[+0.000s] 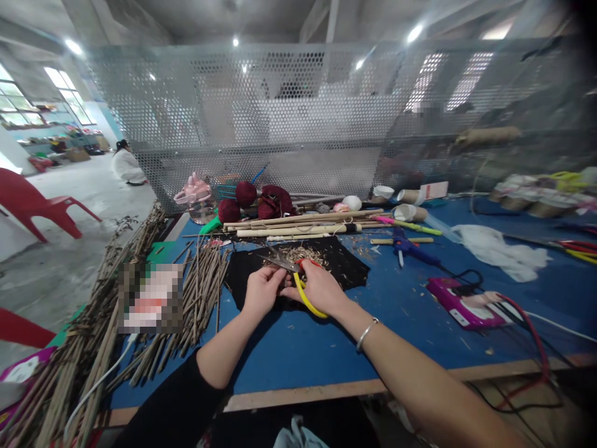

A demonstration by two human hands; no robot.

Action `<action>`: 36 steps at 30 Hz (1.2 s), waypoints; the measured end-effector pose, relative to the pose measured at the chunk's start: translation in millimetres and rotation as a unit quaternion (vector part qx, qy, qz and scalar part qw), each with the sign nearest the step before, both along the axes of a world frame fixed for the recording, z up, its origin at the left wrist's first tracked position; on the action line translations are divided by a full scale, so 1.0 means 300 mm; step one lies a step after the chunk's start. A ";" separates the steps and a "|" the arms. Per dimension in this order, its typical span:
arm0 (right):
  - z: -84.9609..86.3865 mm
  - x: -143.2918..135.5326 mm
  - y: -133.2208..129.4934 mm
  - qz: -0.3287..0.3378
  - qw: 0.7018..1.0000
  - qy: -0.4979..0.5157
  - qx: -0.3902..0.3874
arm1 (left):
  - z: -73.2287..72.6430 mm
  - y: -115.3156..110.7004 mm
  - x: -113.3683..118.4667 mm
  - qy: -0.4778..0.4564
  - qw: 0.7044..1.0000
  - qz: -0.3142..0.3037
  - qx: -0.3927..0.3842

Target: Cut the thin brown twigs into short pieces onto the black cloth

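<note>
My right hand (pixel 318 286) is closed round the yellow and red handles of a pair of scissors (pixel 305 297), whose blades point up and to the left. Close beside it on the left, my left hand (pixel 264 287) has its fingers pinched together near the blades; what they hold is too small to make out. Both hands are over the near part of a black cloth (pixel 352 264). Small pale brown clippings (pixel 303 254) lie heaped on the cloth just beyond the scissors.
Cut sticks (pixel 200 292) and long twig bundles (pixel 100 323) lie left. Behind the cloth are pale rods (pixel 298 231) and dark red balls (pixel 245 194). A blue glue gun (pixel 413 249) and a magenta power strip (pixel 461 305) lie right. A perforated metal screen (pixel 298 124) stands behind.
</note>
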State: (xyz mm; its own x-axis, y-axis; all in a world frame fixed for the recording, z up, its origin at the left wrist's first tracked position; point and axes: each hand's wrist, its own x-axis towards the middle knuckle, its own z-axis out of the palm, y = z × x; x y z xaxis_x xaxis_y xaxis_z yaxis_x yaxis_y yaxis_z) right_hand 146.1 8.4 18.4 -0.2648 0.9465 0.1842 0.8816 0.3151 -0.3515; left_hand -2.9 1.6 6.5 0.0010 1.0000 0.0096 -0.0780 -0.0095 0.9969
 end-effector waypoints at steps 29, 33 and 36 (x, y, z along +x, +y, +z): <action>0.007 0.010 0.018 -0.062 0.996 -0.036 -0.045 | -0.004 0.007 0.000 -0.013 1.000 0.018 -0.006; 0.002 0.010 0.015 -0.057 0.997 -0.040 -0.031 | -0.013 0.012 0.001 -0.013 1.000 0.018 0.011; -0.008 0.009 0.013 -0.049 0.998 -0.034 -0.024 | -0.014 0.012 0.002 -0.011 1.000 0.011 0.008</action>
